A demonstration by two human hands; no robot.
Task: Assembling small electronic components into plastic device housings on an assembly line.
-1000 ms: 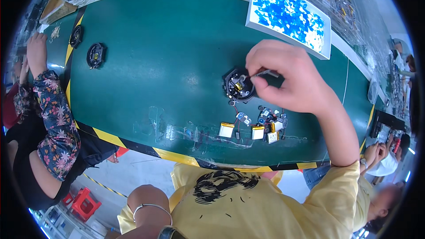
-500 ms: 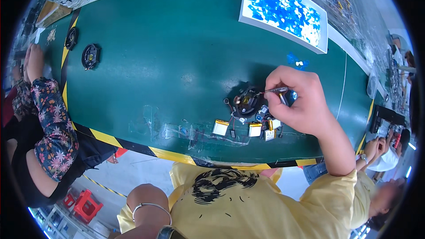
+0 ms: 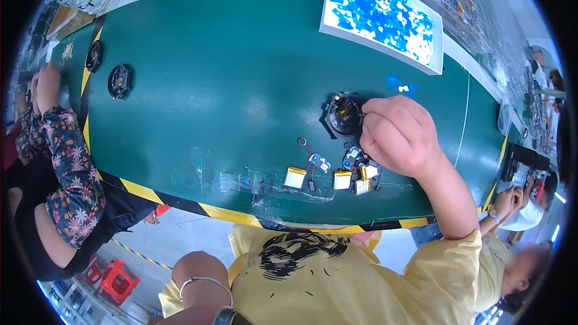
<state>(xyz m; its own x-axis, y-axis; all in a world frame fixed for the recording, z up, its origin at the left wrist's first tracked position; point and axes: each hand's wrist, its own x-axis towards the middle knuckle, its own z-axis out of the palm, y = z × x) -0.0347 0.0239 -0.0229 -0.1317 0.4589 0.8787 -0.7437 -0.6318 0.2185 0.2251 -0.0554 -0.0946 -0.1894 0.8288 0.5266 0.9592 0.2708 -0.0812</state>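
A black round housing (image 3: 343, 117) with a yellowish patch inside stands on the green bench, right of the middle. My right hand (image 3: 400, 135) is closed at its right edge, with the fingertips partly hidden behind the knuckles. No tool shows in that hand. Nearer to me lie several small silver pouch batteries (image 3: 295, 177) with yellow edges, thin wires and small blue circuit boards (image 3: 320, 162). A little round part (image 3: 302, 142) hangs on a red wire. My left arm shows bent at the lower edge with a bracelet (image 3: 205, 281), but its hand is out of view.
A white tray (image 3: 379, 51) of blue and white bits stands at the far right; a few blue scraps (image 3: 400, 85) lie below it. Two more black housings (image 3: 120, 81) sit at the left by the striped tape. Co-workers' arms (image 3: 69, 171) rest at both sides.
The black housing has moved away from me, clear of the batteries and boards, with my right hand at its edge. The small silvery piece seen in my fingers before no longer shows.
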